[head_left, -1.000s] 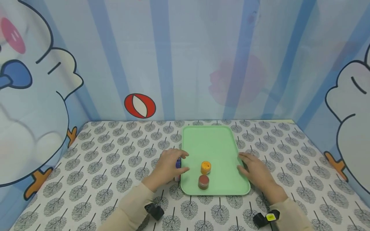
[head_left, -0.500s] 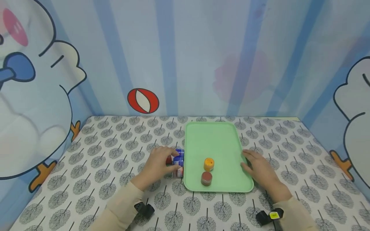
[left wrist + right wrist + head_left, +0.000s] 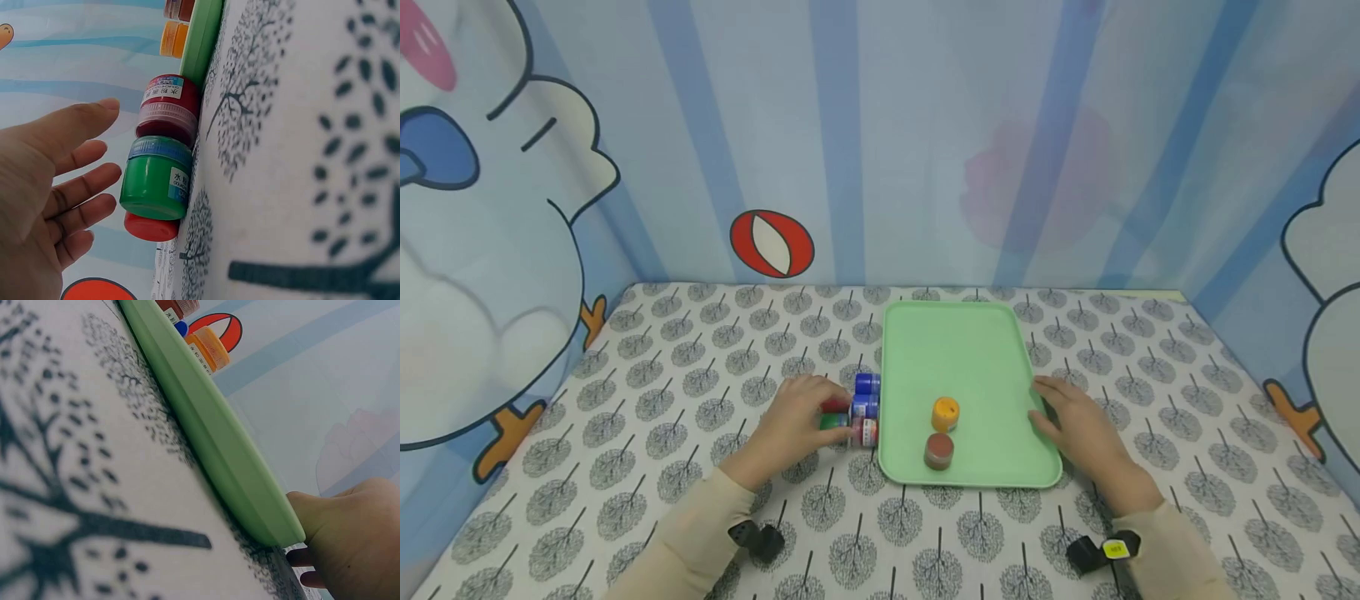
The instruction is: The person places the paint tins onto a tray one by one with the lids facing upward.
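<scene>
Several small paint jars lie on their sides against the left edge of a green tray. Among them are two blue jars, a dark red jar, a green jar and a red jar. My left hand is beside this group, fingers spread and apart from the jars in the left wrist view. An orange jar and a brownish-red jar stand upright on the tray. At the tray's right rim rests my right hand, its fingers loosely extended.
A tree-patterned cloth covers the table under the tray and jars. Behind the table hangs a striped blue curtain with cartoon figures. Each wrist carries a small black camera.
My left hand has drawn back leftward from the tray's edge, bringing the blue, red and green jars into sight. The right hand stays at the tray's right rim. The head view has tilted slightly.
</scene>
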A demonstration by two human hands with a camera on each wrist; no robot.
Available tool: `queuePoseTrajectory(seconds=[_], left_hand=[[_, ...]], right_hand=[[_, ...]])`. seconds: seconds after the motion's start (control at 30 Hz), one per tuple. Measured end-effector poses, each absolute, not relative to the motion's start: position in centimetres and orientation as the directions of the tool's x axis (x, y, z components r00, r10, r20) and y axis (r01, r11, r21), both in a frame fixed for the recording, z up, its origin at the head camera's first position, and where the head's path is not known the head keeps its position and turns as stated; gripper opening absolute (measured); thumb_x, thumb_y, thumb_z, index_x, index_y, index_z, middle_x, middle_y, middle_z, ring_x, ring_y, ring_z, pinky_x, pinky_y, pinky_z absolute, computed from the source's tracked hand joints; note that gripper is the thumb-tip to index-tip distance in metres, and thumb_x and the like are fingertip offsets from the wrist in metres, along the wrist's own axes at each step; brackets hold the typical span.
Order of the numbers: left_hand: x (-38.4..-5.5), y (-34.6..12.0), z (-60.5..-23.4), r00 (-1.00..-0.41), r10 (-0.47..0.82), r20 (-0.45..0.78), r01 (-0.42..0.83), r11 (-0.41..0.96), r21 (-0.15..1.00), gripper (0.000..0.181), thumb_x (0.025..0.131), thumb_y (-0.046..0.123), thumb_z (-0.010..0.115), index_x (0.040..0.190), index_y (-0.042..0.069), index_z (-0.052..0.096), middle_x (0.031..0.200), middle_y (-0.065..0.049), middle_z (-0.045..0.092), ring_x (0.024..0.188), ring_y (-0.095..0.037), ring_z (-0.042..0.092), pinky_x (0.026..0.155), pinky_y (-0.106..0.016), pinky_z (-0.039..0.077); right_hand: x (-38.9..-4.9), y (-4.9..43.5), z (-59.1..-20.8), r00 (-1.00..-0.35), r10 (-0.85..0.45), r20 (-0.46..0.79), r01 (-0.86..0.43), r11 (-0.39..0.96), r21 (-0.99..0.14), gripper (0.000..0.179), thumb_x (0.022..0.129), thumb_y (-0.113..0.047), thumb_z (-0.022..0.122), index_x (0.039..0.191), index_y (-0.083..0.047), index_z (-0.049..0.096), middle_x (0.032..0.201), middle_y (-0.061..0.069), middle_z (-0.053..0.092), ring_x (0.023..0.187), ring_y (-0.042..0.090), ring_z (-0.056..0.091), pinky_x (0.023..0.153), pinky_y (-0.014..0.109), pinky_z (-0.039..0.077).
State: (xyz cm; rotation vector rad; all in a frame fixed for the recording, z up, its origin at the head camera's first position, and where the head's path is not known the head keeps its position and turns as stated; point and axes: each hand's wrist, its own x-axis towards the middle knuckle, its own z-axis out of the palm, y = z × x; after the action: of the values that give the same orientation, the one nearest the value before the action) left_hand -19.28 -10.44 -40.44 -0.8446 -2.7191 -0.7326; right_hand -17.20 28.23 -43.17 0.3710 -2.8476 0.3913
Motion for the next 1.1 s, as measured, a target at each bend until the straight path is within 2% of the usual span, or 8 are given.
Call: queuePoseTrajectory(seconds=[0.13,0.43,1.1], left_hand=[[-19.2,-10.8,-40.5,-0.787,0.502,0.359,0.610,0.720,0.331,0.042,0.070,0.035,0.082,0.102,0.012,0.067,0.102,-0.002,0.070,0.100,-0.023,0.060,0.095,-0.045,0.043],[-18.7,-11.3,-40.5,-0.740,0.560,0.373,0.646,0.745,0.164,0.044,0.069,0.036,0.083,0.104,0.013,0.068,0.104,-0.001,0.068,0.102,-0.020,0.058,0.094,-0.041,0.044],[-18.7,-11.2,-41.7,-0.751,0.555,0.357,0.627,0.769,0.124,0.046,0.069,0.036,0.083,0.106,0.014,0.067,0.102,0.001,0.063,0.095,-0.016,0.054,0.084,-0.034,0.044]], right_hand=[[-17.2,28.2,-43.0,-0.939,-0.214,0.268,-0.278,0.933,-0.229,0.049,0.090,-0.020,0.064,0.130,0.007,0.053,0.136,0.024,0.052,0.124,0.044,0.049,0.105,0.056,0.039],[-17.1,28.1,-43.0,-0.942,-0.207,0.264,-0.272,0.932,-0.239,0.049,0.090,-0.020,0.063,0.131,0.007,0.052,0.137,0.024,0.051,0.125,0.044,0.048,0.105,0.056,0.038],[-17.0,28.2,-43.1,-0.950,-0.200,0.239,-0.258,0.935,-0.242,0.051,0.092,-0.022,0.062,0.133,0.007,0.050,0.138,0.025,0.050,0.126,0.045,0.046,0.106,0.056,0.037]])
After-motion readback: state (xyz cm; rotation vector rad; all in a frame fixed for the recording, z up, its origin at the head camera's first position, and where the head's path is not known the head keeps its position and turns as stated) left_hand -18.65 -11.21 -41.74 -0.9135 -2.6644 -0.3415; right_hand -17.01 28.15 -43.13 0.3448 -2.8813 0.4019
